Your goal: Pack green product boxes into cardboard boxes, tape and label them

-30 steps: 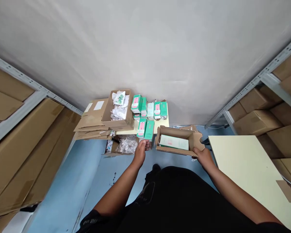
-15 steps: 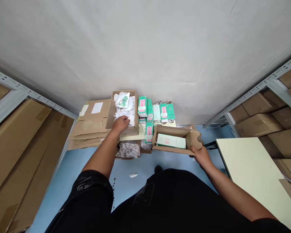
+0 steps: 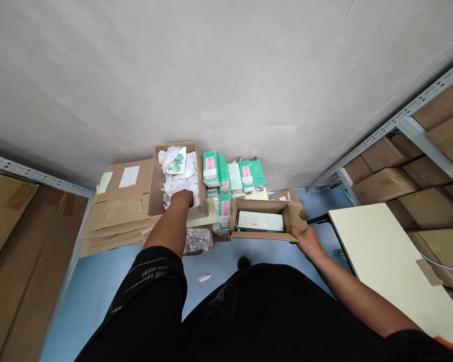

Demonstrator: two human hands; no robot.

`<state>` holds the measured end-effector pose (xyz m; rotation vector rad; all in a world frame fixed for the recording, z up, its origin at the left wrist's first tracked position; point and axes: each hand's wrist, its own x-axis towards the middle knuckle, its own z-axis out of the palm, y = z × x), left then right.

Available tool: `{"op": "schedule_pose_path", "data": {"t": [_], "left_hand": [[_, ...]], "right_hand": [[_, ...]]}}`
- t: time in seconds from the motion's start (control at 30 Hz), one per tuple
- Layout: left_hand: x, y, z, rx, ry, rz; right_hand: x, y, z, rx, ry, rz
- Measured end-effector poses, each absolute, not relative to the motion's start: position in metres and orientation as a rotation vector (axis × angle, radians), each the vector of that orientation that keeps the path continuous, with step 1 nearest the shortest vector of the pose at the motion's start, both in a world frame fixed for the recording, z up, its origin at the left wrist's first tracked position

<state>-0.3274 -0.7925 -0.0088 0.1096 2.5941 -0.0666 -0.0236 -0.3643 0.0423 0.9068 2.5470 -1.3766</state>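
Observation:
My left hand [image 3: 183,198] reaches down into an upright cardboard box [image 3: 154,193] filled with crumpled white paper [image 3: 181,183]. Its fingers are hidden among the paper, so their grip does not show. With my right hand [image 3: 304,238] I grip the right end of an open cardboard carton [image 3: 262,235], held in front of the table. Inside that carton lies a white and green product box [image 3: 260,221] on its side. Between the two hands, several green boxes with pink pictures [image 3: 212,168] stand in a group.
Flattened cardboard [image 3: 123,211] is stacked at the left. Bubble wrap [image 3: 197,240] sits below the table edge. A pale table [image 3: 385,251] stands at the right, near shelving loaded with cartons [image 3: 426,211]. A white scrap [image 3: 204,277] lies on the blue floor.
My left hand has gone deeper into the paper-filled box, its fingers now out of sight. The right hand still holds the carton. The whole view has shifted slightly.

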Motion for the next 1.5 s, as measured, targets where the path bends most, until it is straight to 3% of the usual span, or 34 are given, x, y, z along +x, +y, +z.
{"op": "schedule_pose_path", "data": {"t": [0.43,0.7,1.07,1.27,1.4,1.5], "left_hand": [[-0.345,-0.794,-0.019,0.210,2.597,-0.018],[-0.338,-0.804,0.012,0.120,2.838,0.083],[-0.306,-0.822,0.041,-0.153,3.059,0.718],[-0.294,-0.820,0.079,-0.283,3.078,1.307],[-0.261,-0.788,0.127,0.112,2.928,1.731],[-0.214,-0.746,0.163,0.603,2.777,1.666]], "right_hand": [[-0.037,-0.360,0.043,0.923,2.516,-1.392],[-0.043,-0.359,0.046,0.895,2.503,-1.387],[-0.047,-0.368,0.056,0.824,2.467,-1.426],[-0.049,-0.370,0.060,0.793,2.498,-1.413],[-0.049,-0.369,0.057,0.775,2.486,-1.427],[-0.049,-0.369,0.056,0.753,2.500,-1.426]]}}
